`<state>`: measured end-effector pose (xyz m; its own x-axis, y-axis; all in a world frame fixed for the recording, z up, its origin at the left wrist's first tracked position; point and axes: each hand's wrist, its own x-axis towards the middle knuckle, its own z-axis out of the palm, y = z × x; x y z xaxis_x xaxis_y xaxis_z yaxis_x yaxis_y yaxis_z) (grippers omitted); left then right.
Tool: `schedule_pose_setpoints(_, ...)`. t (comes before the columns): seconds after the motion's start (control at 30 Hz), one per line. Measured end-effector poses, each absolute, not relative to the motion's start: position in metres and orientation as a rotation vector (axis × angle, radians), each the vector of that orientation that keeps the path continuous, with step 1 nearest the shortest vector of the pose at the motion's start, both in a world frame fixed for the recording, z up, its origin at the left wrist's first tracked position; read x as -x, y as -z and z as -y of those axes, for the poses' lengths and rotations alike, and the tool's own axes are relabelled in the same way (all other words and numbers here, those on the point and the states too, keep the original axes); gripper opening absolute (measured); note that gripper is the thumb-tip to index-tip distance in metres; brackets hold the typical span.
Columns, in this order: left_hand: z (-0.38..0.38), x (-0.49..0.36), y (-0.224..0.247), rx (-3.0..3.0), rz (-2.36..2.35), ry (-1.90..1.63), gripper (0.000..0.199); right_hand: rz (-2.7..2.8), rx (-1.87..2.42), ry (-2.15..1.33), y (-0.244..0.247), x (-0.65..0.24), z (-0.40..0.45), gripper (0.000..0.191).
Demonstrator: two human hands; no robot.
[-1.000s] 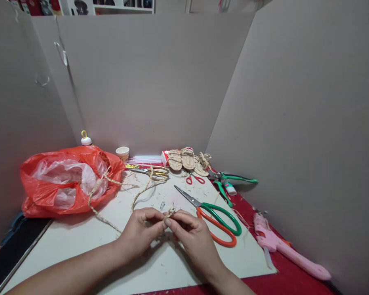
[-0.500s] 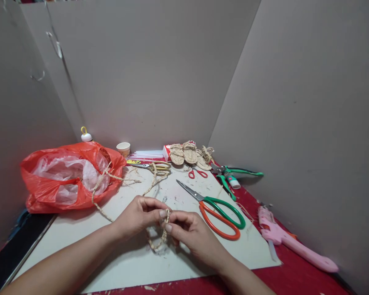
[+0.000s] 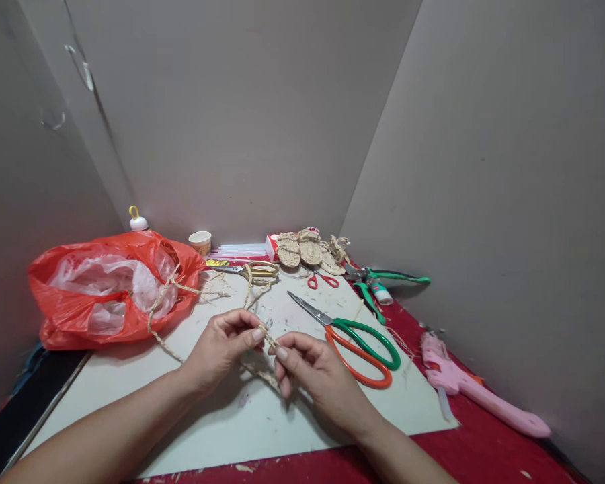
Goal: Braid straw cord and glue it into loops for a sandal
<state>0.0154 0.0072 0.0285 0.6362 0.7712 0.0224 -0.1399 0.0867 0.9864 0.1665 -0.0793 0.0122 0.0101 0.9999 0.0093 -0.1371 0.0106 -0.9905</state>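
Note:
Between my two hands runs a short stretch of braided straw cord, pinched at both ends. My left hand closes thumb and fingertips on one end, and my right hand grips the other just to the right. More of the cord hangs in a slack length below the fingers, above the white board. Further braid trails past my left hand toward the red bag and up to the gold scissors. Right of my hands lie large scissors with one green and one orange handle, blades slightly apart.
A red plastic bag stands at left. Along the back are a paper cup, gold scissors, small woven straw sandals and red-handled scissors. Green-handled pliers and a pink glue gun lie at right beside grey walls.
The cord between my fingers was bent in an upright loop; now it is drawn into a short slanting stretch. My hands have risen slightly, and the right fingers have shifted along it.

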Motion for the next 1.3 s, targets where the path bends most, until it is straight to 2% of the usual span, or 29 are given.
schedule_pose_setpoints(0.87,-0.013,-0.020,-0.013,-0.990,-0.606,-0.713,0.017,1.091,1.252,-1.200,-0.010,-0.168,0.076,0.035)
schedule_pose_setpoints(1.3,-0.043,-0.022,0.013,-0.974,-0.718,-0.781,0.017,1.476,1.544,-0.427,0.004,-0.181,0.070,0.022)
